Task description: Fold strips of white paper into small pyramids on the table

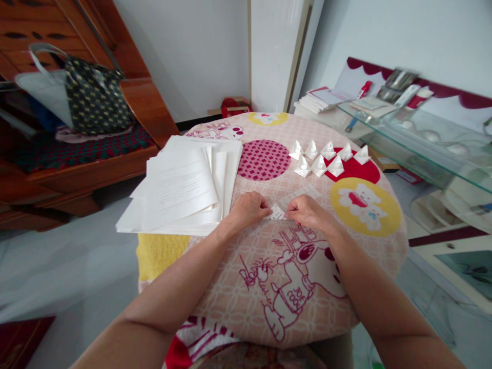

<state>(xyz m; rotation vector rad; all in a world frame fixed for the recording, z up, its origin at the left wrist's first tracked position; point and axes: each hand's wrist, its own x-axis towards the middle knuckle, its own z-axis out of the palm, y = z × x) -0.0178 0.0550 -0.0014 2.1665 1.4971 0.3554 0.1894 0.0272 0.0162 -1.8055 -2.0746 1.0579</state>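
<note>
My left hand (249, 209) and my right hand (307, 211) rest on a round table covered with a pink cartoon cloth (284, 277). Both hands pinch a small piece of white paper (275, 212) between them, fingers curled closed on it. Several folded white paper shapes (326, 156) lie in two rows farther back on the cloth. A stack of white paper sheets (184, 187) lies just left of my left hand, overhanging the table's edge.
A wooden bench (88, 169) with a dotted bag (92, 97) stands at the left. A glass shelf (418, 138) with bottles and books (323, 100) is at the right. Grey floor surrounds the table.
</note>
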